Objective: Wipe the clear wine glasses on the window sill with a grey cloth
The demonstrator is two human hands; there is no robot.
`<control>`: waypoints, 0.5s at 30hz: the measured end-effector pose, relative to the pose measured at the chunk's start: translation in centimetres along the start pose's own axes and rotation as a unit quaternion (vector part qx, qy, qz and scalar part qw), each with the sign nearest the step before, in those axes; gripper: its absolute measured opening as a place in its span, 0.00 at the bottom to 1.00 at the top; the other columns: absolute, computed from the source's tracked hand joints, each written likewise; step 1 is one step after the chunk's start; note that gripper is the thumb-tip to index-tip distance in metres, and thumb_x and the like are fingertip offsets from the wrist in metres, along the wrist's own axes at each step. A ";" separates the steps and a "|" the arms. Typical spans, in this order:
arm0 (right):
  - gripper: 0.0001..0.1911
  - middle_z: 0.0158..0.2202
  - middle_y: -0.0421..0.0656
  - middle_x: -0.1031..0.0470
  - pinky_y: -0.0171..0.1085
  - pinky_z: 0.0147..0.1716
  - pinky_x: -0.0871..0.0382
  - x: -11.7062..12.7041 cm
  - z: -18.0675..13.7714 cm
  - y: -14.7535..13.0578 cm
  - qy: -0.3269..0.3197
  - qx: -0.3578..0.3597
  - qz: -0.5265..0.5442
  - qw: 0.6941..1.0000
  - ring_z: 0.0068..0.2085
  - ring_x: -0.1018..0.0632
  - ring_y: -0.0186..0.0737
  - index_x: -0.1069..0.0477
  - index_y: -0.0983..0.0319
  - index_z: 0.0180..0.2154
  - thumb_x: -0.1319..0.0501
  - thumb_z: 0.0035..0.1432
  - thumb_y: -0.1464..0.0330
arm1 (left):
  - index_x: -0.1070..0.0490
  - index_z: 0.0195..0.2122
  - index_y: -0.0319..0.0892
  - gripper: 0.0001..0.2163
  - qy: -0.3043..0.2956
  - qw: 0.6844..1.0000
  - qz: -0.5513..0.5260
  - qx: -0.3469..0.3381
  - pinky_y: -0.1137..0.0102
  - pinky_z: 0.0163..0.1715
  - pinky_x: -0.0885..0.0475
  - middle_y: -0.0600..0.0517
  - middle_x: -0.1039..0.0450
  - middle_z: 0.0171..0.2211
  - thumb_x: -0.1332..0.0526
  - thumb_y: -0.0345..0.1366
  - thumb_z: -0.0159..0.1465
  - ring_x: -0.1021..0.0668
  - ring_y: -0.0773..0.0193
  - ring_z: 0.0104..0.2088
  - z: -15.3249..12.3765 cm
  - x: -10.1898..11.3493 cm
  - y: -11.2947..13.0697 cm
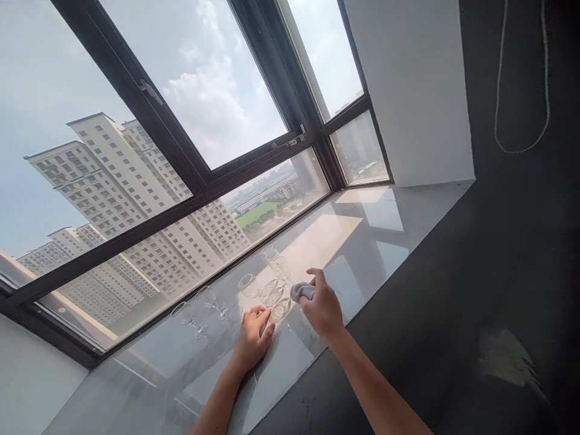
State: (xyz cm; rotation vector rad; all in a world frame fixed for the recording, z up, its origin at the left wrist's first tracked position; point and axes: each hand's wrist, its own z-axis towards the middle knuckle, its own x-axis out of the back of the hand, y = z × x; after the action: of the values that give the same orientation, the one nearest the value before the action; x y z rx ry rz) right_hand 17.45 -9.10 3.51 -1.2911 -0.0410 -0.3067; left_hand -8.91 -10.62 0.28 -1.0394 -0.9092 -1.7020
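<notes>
My left hand [254, 338] is closed, with its fingertips at a clear wine glass [281, 310] that it appears to hold by the stem end; the fingers hide part of it. In my right hand [322, 305] a bunched grey cloth [301, 292] is gripped, just right of that glass, with a finger bent outward. Several more clear stemmed glasses stand close together beyond my hands, among them one wide-rimmed glass [247, 285]. Farther left, near the window, are two stemmed glasses, a nearer one [182, 314] and another [207, 296].
Everything stands on a glossy grey window sill [149, 356] with bright reflections. Dark window frames [181, 211] border its far side, and a white wall [417, 90] closes its right end. The sill's front edge drops to a dark area [430, 314]. A looped cord [497, 115] hangs at upper right.
</notes>
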 end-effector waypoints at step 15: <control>0.27 0.36 0.40 0.29 0.33 0.29 0.40 0.1 0.2 0.4 0.023 0.003 -0.006 1.000 0.33 0.26 0.39 0.38 0.58 0.53 0.44 0.49 0.73 | 0.32 0.61 0.44 0.23 -0.068 0.987 0.080 0.121 0.58 0.57 0.37 0.42 0.34 0.60 0.48 0.45 0.67 0.31 0.50 0.57 7.7 -2.0 1.0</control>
State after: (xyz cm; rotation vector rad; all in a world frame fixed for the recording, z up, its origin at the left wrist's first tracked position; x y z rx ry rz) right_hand 17.62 -8.85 3.23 -1.2786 -0.0098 -0.3463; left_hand -5.67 -3.41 1.40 -1.0426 -1.0606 -1.3641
